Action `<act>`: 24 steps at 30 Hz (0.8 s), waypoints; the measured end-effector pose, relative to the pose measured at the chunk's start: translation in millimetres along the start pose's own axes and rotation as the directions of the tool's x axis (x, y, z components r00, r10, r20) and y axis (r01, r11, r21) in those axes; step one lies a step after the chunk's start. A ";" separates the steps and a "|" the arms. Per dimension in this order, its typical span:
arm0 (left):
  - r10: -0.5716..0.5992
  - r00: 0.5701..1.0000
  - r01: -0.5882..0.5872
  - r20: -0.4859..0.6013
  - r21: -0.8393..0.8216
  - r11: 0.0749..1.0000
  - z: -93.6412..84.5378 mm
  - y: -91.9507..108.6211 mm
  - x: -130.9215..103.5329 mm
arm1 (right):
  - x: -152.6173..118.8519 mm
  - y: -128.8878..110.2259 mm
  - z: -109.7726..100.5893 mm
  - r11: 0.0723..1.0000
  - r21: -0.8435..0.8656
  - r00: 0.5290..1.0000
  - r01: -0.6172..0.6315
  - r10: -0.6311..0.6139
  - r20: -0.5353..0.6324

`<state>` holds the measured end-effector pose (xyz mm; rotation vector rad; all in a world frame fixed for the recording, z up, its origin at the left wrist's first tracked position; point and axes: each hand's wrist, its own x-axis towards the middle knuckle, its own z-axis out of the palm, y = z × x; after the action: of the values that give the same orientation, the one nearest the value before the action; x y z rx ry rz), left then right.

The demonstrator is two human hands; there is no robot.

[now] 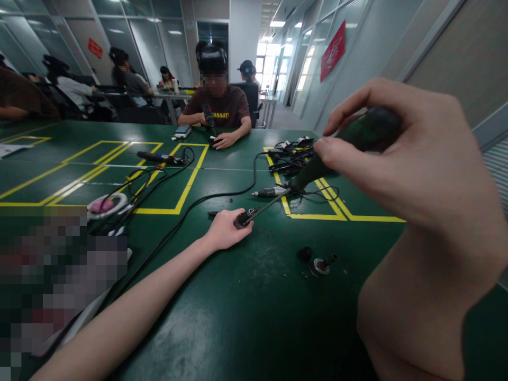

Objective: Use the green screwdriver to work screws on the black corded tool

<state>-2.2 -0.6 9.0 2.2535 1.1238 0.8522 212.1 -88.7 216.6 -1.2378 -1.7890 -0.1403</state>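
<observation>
A green desk [238, 328] marked out with yellow tape [188, 180] fills most of the view. Across it, near the far edge, a co-worker [216, 103] sits with a dark power tool [208, 115] in one hand. A heap of black cables and parts [293, 153] lies right of centre, and a pen-shaped tool [270, 192] rests at its near side.

The right hand [420, 148] is high and close to the camera, its fingers closed around the handle of a dark green screwdriver [349, 140]. The left hand [225, 231] lies lower and farther off, on the desk, its fingers curled around a small black part [241, 219] with metal pieces at its upper end. The screwdriver's long axis slants down and left from the right fingers, so its tip points at the black part; the left hand is the nearer one to that tip.

Right of the left hand, well apart from it, are a round metal piece [319, 268], a black cap [304, 254] just beside it, and tiny scraps [286, 275].

Whether the tip touches the black part or stops just short cannot be told. The left fingers hide much of that part, and blocky blurring masks the lower left corner.
</observation>
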 end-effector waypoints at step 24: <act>-0.014 1.000 0.014 0.007 -0.003 1.000 -0.6 1.0 0.0 | 0.4 0.2 -1.4 1.000 0.017 1.000 -0.011 0.011 -0.012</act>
<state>-2.1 -1.1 10.0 2.2419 1.1329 0.8400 213.1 -89.1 217.7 -1.2320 -1.7694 -0.1263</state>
